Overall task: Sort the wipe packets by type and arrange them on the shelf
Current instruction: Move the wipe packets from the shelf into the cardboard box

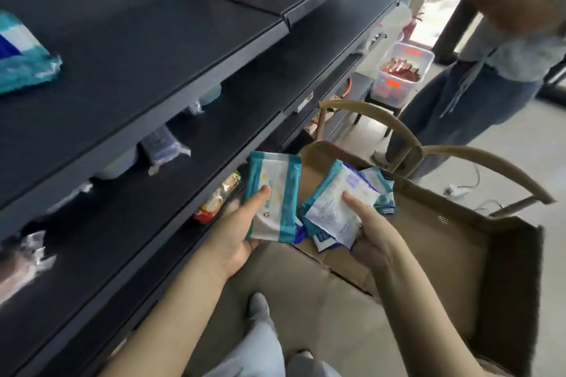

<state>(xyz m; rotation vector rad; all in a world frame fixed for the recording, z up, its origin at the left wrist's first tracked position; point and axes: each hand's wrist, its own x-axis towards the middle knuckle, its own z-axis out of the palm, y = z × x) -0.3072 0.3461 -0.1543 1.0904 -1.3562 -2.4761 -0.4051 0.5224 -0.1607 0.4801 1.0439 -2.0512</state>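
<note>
Shelf unit (153, 70) left; cardboard box (444, 239) right, loose wipe packets (379, 190) inside. Left hand (235, 232) grips first packet (275, 190) beside shelf; right hand (373, 232) grips second packet (337, 208) over box. Plastic bin (404, 73) behind.

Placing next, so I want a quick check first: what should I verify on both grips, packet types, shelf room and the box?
1. Left hand grips teal-bordered packet: ok.
2. Right hand holds white-and-blue packet, thumb on top: ok.
3. The two held packets differ in colouring: ok; print too blurred to read.
4. Bare room on top shelf beside the teal shelf packet: ok.
5. That packet matches the left hand's type: cannot tell, the frame edge cuts it off.
6. Cardboard box emptied: not ok, loose packets remain inside.
</note>
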